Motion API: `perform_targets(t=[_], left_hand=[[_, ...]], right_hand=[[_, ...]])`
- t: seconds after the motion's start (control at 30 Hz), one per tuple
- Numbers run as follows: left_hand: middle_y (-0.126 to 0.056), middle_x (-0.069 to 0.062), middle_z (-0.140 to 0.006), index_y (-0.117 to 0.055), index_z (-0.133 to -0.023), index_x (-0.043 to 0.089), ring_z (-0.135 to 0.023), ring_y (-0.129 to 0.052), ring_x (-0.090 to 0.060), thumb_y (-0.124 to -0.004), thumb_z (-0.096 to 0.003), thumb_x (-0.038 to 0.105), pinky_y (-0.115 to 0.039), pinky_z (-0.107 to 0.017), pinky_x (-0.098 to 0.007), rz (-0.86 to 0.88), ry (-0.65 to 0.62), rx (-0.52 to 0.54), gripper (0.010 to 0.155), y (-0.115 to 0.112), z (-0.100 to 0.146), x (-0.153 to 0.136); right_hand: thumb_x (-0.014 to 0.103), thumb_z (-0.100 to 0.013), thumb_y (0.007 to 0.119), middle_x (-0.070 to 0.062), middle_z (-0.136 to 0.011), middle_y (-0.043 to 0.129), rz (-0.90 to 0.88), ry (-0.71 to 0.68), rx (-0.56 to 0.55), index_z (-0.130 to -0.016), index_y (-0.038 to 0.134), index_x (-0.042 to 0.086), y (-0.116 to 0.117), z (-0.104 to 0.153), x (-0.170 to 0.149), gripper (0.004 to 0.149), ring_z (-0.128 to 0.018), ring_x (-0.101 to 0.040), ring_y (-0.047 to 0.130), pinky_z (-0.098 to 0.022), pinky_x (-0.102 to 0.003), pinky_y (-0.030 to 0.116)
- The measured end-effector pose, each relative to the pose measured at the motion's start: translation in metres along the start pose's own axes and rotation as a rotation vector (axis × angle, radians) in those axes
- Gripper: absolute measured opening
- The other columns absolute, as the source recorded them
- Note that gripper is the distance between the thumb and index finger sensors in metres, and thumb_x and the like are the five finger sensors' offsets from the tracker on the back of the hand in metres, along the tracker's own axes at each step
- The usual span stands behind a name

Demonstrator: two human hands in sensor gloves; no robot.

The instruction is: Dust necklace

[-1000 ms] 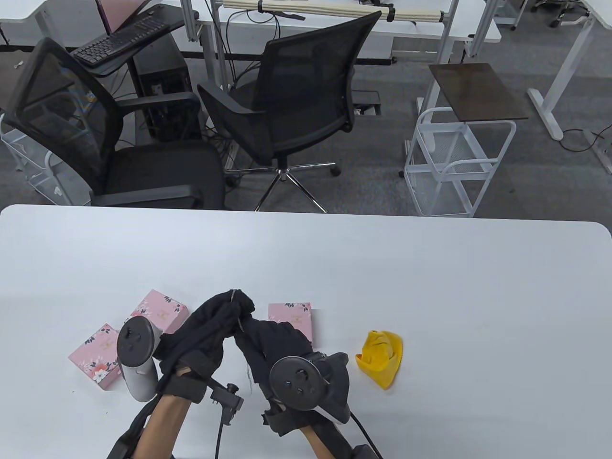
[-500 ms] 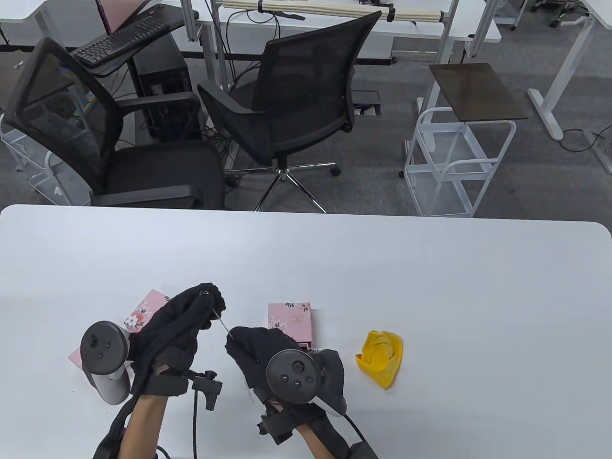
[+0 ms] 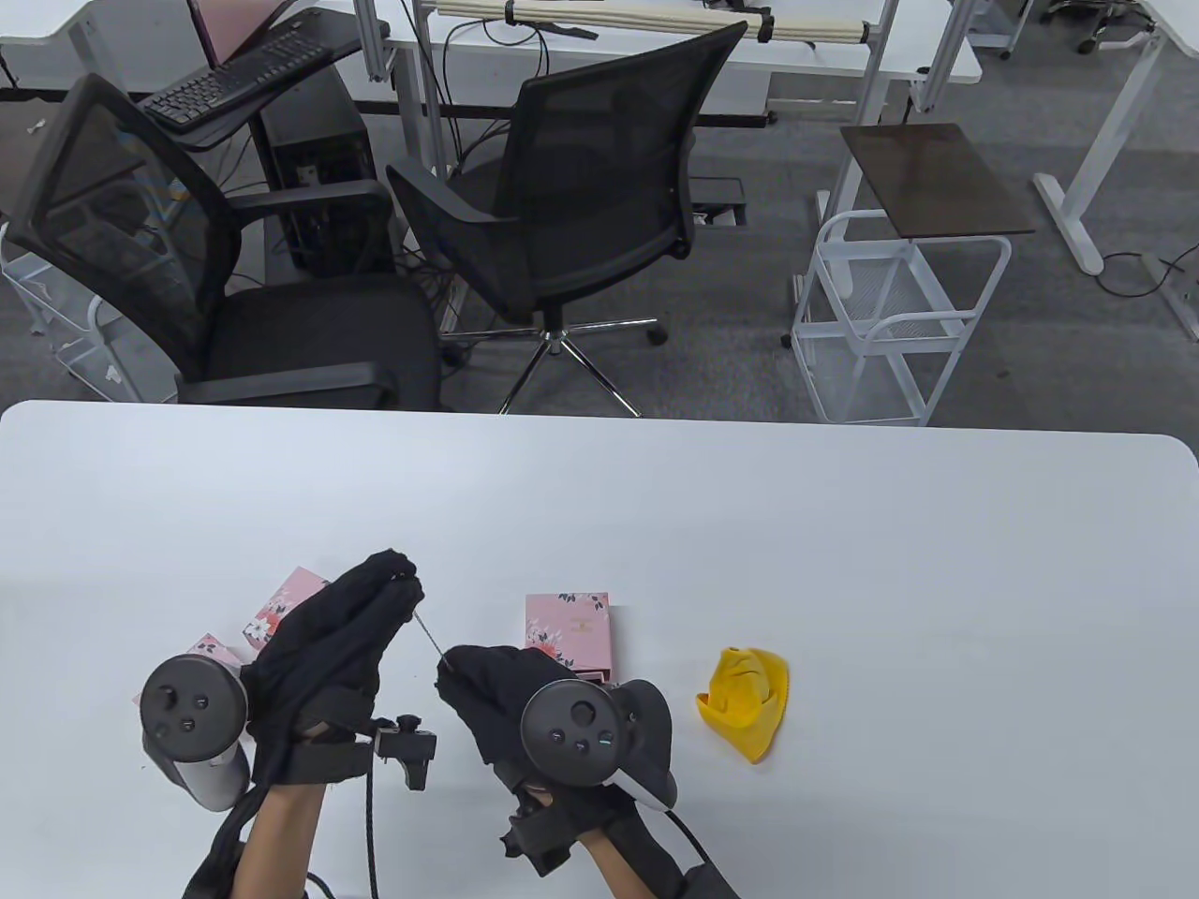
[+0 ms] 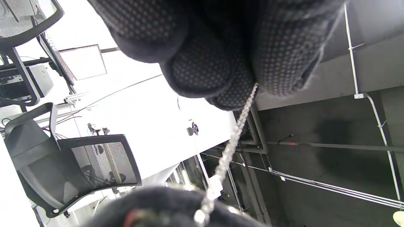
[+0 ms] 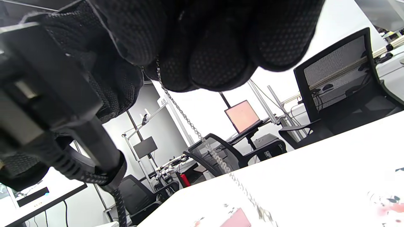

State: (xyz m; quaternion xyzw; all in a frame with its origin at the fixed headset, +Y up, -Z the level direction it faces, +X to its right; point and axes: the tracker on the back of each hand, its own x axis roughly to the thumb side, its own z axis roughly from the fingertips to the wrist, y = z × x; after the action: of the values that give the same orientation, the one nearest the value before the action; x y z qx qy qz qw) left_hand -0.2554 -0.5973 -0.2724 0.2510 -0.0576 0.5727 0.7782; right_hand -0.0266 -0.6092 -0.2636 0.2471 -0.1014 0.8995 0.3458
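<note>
We work over the white table (image 3: 843, 562), with 3 pink boxes (image 3: 569, 629) near 9 to 12 o'clock of our hands and the yellow cloth (image 3: 747, 702) lying at 3 o'clock, untouched. Our left hand (image 3: 328, 646) and right hand (image 3: 496, 688) each pinch the necklace (image 3: 429, 641), a thin chain held above the table. It runs taut from 10 o'clock down to 4 o'clock. We judge 1 hand should free itself for the cloth, keeping tension gentle.
</note>
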Motion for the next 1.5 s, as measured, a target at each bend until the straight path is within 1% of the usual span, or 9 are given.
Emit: perform_targets(t=[0.17, 0.5, 0.67, 0.73, 0.9, 1.07, 1.17, 1.27, 1.5], left_hand=[[-0.109, 0.006, -0.067, -0.096, -0.081, 0.033, -0.055, -0.104, -0.011, -0.094, -0.0509, 0.049, -0.091, -0.039, -0.032, 0.006, -0.021, -0.047, 0.035, -0.003, 0.001, 0.006], [-0.103, 0.004, -0.080, -0.092, -0.087, 0.033, -0.069, -0.098, -0.017, -0.090, -0.0542, 0.045, -0.087, -0.049, -0.038, -0.091, -0.094, -0.181, 0.035, -0.028, 0.006, 0.012], [-0.101, 0.004, -0.084, -0.091, -0.089, 0.034, -0.072, -0.096, -0.019, -0.089, -0.0555, 0.045, -0.085, -0.052, -0.039, -0.133, -0.099, -0.193, 0.035, -0.037, 0.007, 0.008], [-0.101, 0.004, -0.084, -0.091, -0.089, 0.033, -0.073, -0.096, -0.019, -0.089, -0.0557, 0.045, -0.085, -0.052, -0.039, -0.126, -0.095, -0.202, 0.035, -0.039, 0.007, 0.006], [-0.101, 0.003, -0.084, -0.091, -0.089, 0.033, -0.073, -0.095, -0.020, -0.089, -0.0556, 0.045, -0.085, -0.053, -0.040, -0.109, -0.104, -0.216, 0.035, -0.039, 0.008, 0.009], [-0.101, 0.003, -0.084, -0.092, -0.089, 0.032, -0.073, -0.096, -0.020, -0.090, -0.0555, 0.045, -0.085, -0.052, -0.040, -0.074, -0.104, -0.220, 0.036, -0.037, 0.009, 0.012], [-0.101, 0.003, -0.083, -0.091, -0.089, 0.032, -0.073, -0.096, -0.020, -0.090, -0.0556, 0.045, -0.085, -0.052, -0.039, -0.062, -0.101, -0.217, 0.036, -0.035, 0.009, 0.013], [-0.101, 0.003, -0.083, -0.091, -0.089, 0.032, -0.072, -0.096, -0.020, -0.090, -0.0557, 0.045, -0.085, -0.052, -0.039, -0.051, -0.099, -0.217, 0.035, -0.034, 0.008, 0.014], [-0.101, 0.003, -0.083, -0.091, -0.089, 0.033, -0.072, -0.096, -0.019, -0.089, -0.0556, 0.045, -0.085, -0.052, -0.039, -0.045, -0.097, -0.219, 0.035, -0.034, 0.009, 0.014]], right_hand=[[0.031, -0.063, 0.079, -0.015, -0.077, 0.093, 0.033, 0.011, 0.013, -0.092, 0.082, 0.012, 0.000, -0.002, -0.003, 0.035, -0.058, -0.034, 0.095, -0.054, -0.051, 0.078], [0.031, -0.064, 0.078, -0.016, -0.083, 0.091, -0.005, 0.090, 0.117, -0.095, 0.080, 0.013, 0.004, -0.011, -0.034, 0.036, -0.064, -0.037, 0.093, -0.057, -0.053, 0.076], [0.034, -0.065, 0.077, -0.021, -0.096, 0.082, 0.058, 0.135, 0.244, -0.104, 0.071, 0.011, 0.003, -0.014, -0.051, 0.046, -0.076, -0.044, 0.086, -0.063, -0.058, 0.070], [0.034, -0.065, 0.077, -0.023, -0.101, 0.078, 0.111, 0.167, 0.254, -0.107, 0.068, 0.011, -0.005, -0.014, -0.060, 0.049, -0.080, -0.046, 0.083, -0.065, -0.060, 0.067], [0.032, -0.066, 0.076, -0.026, -0.105, 0.073, 0.267, 0.320, 0.156, -0.109, 0.066, 0.013, -0.036, -0.007, -0.094, 0.048, -0.084, -0.049, 0.079, -0.066, -0.061, 0.064], [0.021, -0.069, 0.069, -0.028, -0.111, 0.064, 0.491, 0.501, 0.248, -0.109, 0.064, 0.018, -0.050, 0.009, -0.147, 0.040, -0.090, -0.053, 0.071, -0.069, -0.065, 0.059], [0.021, -0.070, 0.068, -0.029, -0.115, 0.057, 0.616, 0.610, 0.369, -0.111, 0.061, 0.019, -0.049, 0.023, -0.174, 0.042, -0.093, -0.057, 0.065, -0.070, -0.067, 0.055], [0.027, -0.068, 0.072, -0.030, -0.115, 0.055, 0.651, 0.659, 0.363, -0.113, 0.058, 0.017, -0.044, 0.032, -0.191, 0.048, -0.094, -0.058, 0.064, -0.070, -0.067, 0.055], [0.029, -0.067, 0.075, -0.029, -0.117, 0.054, 0.748, 0.766, 0.486, -0.116, 0.051, 0.018, -0.009, 0.036, -0.224, 0.055, -0.095, -0.060, 0.065, -0.070, -0.068, 0.056]])
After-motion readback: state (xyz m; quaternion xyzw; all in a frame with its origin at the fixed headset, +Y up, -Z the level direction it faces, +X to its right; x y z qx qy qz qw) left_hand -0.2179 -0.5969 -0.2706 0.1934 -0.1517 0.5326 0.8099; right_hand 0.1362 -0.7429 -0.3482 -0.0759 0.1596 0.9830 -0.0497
